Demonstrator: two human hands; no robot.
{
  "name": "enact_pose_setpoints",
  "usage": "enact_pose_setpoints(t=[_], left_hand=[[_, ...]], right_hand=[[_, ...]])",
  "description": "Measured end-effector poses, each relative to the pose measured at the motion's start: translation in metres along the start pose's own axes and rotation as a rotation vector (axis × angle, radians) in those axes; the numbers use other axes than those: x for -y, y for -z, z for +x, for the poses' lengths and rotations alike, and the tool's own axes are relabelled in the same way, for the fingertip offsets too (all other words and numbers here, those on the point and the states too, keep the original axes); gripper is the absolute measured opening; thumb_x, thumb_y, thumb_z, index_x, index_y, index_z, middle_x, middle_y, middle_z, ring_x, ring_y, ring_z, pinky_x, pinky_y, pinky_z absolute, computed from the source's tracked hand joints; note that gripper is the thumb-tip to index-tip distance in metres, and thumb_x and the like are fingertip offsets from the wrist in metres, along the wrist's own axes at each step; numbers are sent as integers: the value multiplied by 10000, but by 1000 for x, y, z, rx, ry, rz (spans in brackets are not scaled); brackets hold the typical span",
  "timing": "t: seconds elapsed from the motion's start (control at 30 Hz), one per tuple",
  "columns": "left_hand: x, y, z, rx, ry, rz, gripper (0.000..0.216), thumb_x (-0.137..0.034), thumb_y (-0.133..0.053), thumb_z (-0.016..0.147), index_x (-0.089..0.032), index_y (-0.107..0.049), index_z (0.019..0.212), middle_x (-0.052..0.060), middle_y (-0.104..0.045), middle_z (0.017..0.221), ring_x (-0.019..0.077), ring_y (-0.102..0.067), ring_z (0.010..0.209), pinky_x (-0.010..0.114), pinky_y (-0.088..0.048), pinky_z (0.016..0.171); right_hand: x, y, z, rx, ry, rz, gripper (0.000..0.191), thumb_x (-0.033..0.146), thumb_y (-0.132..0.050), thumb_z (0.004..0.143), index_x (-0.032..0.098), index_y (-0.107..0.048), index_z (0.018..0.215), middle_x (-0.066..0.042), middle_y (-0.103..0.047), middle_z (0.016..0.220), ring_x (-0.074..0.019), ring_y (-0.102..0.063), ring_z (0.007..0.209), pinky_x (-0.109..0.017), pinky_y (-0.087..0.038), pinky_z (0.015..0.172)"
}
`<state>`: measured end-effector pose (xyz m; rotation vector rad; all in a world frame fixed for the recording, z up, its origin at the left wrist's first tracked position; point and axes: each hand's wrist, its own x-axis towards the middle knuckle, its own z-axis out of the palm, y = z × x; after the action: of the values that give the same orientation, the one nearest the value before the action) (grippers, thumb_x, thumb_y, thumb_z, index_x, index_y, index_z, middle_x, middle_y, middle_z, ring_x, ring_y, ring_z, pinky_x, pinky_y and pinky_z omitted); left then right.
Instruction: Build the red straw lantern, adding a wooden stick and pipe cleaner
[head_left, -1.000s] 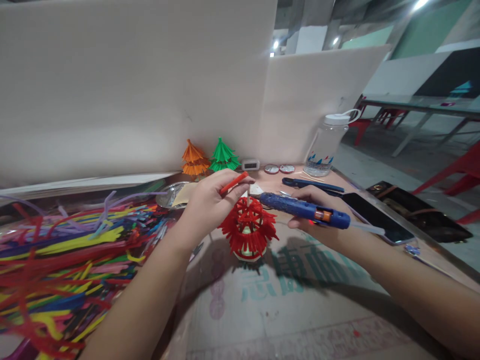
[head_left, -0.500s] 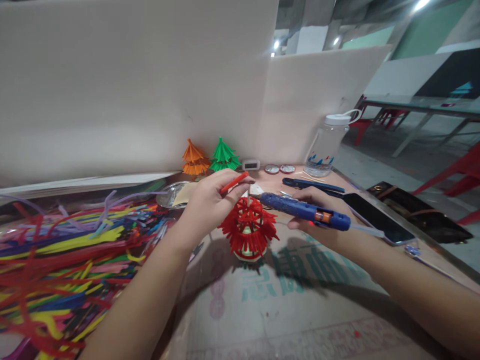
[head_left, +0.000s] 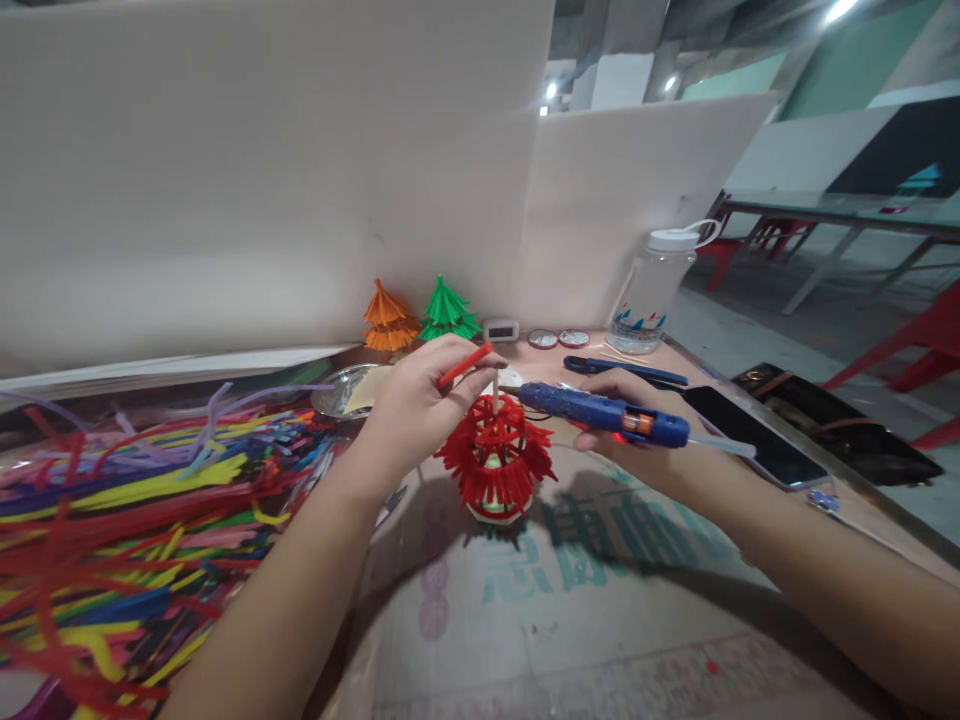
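In the middle of the head view stands a small tree-shaped ornament (head_left: 499, 480) of red pipe-cleaner pieces, with a pale stick (head_left: 495, 390) rising from its top. My left hand (head_left: 427, 395), just above and to its left, is closed on a short red pipe-cleaner piece (head_left: 465, 367). My right hand (head_left: 626, 400) grips a blue hot glue gun (head_left: 600, 410), a clear glue stick jutting from its rear. The gun's nozzle points left, close by the stick; whether it touches is unclear. Some right-hand fingers are hidden behind the gun.
A heap of coloured pipe cleaners (head_left: 150, 540) covers the left side. Orange (head_left: 390, 320) and green (head_left: 446, 312) trees stand at the back beside a small white device (head_left: 501, 330). At right are a water bottle (head_left: 651, 290), a dark blue tool (head_left: 622, 370) and a phone (head_left: 754, 435).
The glue gun and my right hand have shifted slightly left, the gun's rear rising a little. My left hand and the red piece have barely moved.
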<state>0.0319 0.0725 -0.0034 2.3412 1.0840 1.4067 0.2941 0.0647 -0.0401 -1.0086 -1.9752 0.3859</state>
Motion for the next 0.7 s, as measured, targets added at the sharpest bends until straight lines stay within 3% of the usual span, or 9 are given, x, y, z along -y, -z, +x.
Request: enact_pose_setpoints(t=[0.17,0.33,0.7], left_hand=[[4,-1,0,-5,-26,-12,105,-232,-635,960,-202,-736,964,20,-707,916,147,-662,852,259,-503,757],[5,0,-1,3,-32,-5,122,-214,-624,963,-218,-744,982,14,-718,934,144,-658,844,263,-503,759],[3,1,0,2,-25,14,107,-244,-645,955,-195,-741,957,12,-698,871,140,-636,786,257,-472,702]], right_hand=[[6,17,10,121,31,126,384,579,-767,823,222,-671,927,-30,-711,789,-190,-670,687,-294,-509,596],[1,31,15,294,93,288,442,566,-769,835,210,-671,1079,-41,-744,820,-202,-707,711,-293,-533,615],[-5,29,8,363,66,398,421,462,-784,862,236,-626,1180,-37,-753,915,-192,-742,798,-265,-558,663]])
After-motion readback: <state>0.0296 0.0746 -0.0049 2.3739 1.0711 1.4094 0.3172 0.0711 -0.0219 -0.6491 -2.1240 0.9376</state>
